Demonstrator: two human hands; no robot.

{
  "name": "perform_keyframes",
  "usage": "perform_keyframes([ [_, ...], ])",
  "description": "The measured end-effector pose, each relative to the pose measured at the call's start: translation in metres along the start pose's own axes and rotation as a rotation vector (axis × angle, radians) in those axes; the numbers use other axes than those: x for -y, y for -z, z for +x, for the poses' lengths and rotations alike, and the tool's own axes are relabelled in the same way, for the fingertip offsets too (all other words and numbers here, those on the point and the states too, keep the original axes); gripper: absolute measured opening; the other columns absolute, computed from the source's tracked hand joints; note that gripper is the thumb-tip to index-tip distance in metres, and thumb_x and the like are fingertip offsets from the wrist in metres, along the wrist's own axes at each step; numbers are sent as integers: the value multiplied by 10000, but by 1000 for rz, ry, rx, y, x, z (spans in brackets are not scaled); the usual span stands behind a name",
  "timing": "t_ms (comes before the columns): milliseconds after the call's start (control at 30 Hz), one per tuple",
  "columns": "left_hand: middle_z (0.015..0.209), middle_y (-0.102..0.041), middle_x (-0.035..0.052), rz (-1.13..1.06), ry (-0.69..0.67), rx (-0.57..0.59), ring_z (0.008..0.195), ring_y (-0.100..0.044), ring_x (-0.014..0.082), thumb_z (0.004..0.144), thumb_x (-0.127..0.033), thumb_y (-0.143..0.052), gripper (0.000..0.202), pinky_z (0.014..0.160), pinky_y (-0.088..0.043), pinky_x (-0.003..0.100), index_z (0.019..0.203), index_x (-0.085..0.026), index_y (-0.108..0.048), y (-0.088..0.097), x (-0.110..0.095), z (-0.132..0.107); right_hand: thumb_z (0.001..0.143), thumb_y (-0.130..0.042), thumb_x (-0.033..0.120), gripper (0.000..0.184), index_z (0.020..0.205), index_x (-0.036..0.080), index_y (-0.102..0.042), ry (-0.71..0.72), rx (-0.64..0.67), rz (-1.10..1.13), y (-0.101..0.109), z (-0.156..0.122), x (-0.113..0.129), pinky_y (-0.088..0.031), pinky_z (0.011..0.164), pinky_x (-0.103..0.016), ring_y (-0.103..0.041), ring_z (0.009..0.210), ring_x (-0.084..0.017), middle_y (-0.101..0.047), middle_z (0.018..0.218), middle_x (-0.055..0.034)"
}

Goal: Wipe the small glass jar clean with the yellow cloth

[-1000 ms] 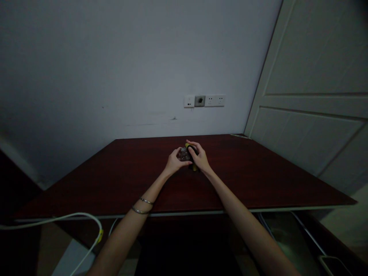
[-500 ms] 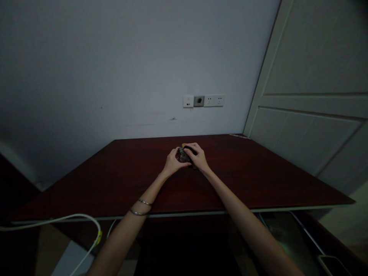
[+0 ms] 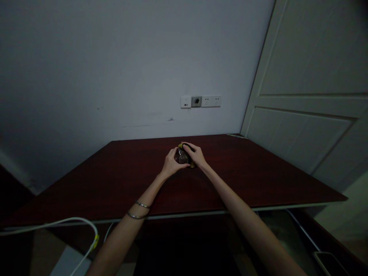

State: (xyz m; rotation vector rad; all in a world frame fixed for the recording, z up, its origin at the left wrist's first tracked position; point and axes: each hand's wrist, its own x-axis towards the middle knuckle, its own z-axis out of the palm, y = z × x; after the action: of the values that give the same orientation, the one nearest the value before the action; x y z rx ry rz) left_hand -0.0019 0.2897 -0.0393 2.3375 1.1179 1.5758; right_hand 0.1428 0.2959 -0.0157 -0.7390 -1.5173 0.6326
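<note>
Over the middle of the dark red tabletop (image 3: pixel 115 180), both of my hands meet on a small, rounded, shiny dark object (image 3: pixel 182 156) that looks like clear glass or plastic. My left hand (image 3: pixel 170 164) is curved round its left side, thumb along the near edge and fingers at the far edge. A yellow and black piece (image 3: pixel 192 164) lies against the object's right side. Closed over that piece is my right hand (image 3: pixel 197 156), with its thumb pressing near the shiny surface. The fingers hide much of both parts, and I cannot tell whether they are joined.
A white cable (image 3: pixel 77 219) with a yellow tag loops at the table's front left edge. Wall sockets (image 3: pixel 211 101) sit behind the table, and a panelled door (image 3: pixel 304 103) stands on the right. A phone-like item (image 3: pixel 330 264) lies low at the right, below the tabletop.
The view has shifted slightly. More of the shiny object and of the yellow piece beside it shows between my hands. Both hands keep their hold.
</note>
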Motion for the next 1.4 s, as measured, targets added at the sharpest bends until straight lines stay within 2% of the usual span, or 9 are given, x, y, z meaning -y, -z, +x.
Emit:
perform_keyframes([
  [100, 1034, -573, 96, -9, 14, -10, 986, -561, 240, 474, -420, -791, 775, 885, -445, 372, 1130, -145, -484, 0, 1, 1, 783, -553, 402, 340, 1068, 234, -630, -2, -34, -5, -3, -9, 1, -444, 938, -358, -598, 1025, -200, -652, 1098, -35],
  [367, 1014, -563, 89, -58, 86, -66, 910, -580, 209, 554, -286, -746, 629, 791, -478, 326, 1112, -138, -494, -3, 9, 3, 798, -555, 312, 332, 1122, 257, -601, 251, -37, -93, -11, -28, 16, -331, 1052, -372, -468, 1206, -194, -568, 1233, -22],
  [567, 1084, -545, 107, 1, -8, 4, 1025, -535, 251, 460, -408, -797, 834, 897, -433, 389, 1176, -147, -456, 2, -1, 2, 812, -518, 379, 305, 1034, 216, -648, 69, -49, -79, -4, -6, 5, -447, 929, -349, -603, 1017, -202, -664, 1066, -46],
  [667, 1104, -546, 113, 3, -14, 40, 1040, -533, 261, 450, -416, -801, 850, 913, -425, 401, 1181, -148, -459, 1, -3, 2, 809, -516, 394, 308, 1023, 218, -651, 61, -33, -106, 2, -5, 3, -461, 904, -351, -616, 984, -203, -674, 1040, -44],
  [967, 1040, -593, 101, -115, 119, 3, 925, -592, 221, 539, -255, -750, 683, 809, -483, 352, 1161, -132, -494, -8, 13, 3, 785, -590, 285, 355, 1139, 288, -585, 361, 145, -274, 7, -25, 19, -330, 1051, -412, -439, 1229, -200, -566, 1235, -16],
  [1067, 1061, -589, 104, -116, 108, -6, 953, -586, 227, 536, -323, -762, 708, 833, -476, 362, 1163, -139, -491, -6, 12, 2, 794, -573, 303, 328, 1119, 275, -602, 308, 135, -214, 6, -17, 15, -350, 1039, -381, -470, 1204, -193, -585, 1212, -15],
  [1233, 1090, -579, 117, -66, 52, 31, 1030, -558, 262, 457, -402, -800, 821, 911, -435, 402, 1170, -143, -485, -2, 3, 2, 807, -531, 361, 294, 1039, 222, -646, 81, 32, -169, 8, -1, 3, -461, 911, -346, -620, 985, -194, -668, 1064, -41],
  [1300, 1085, -580, 118, -45, 44, 50, 1031, -554, 268, 450, -404, -802, 814, 908, -432, 410, 1158, -144, -495, -2, 1, 2, 806, -532, 362, 289, 1036, 229, -645, 88, 42, -205, 10, -1, 4, -466, 901, -347, -623, 971, -192, -673, 1050, -39],
  [1400, 1049, -593, 105, -48, 56, 61, 986, -568, 252, 465, -379, -796, 770, 875, -447, 394, 1140, -144, -509, -3, 2, 3, 818, -527, 312, 282, 1079, 263, -621, 226, 100, -277, 12, -10, 12, -427, 955, -362, -576, 1064, -186, -644, 1112, -27],
])
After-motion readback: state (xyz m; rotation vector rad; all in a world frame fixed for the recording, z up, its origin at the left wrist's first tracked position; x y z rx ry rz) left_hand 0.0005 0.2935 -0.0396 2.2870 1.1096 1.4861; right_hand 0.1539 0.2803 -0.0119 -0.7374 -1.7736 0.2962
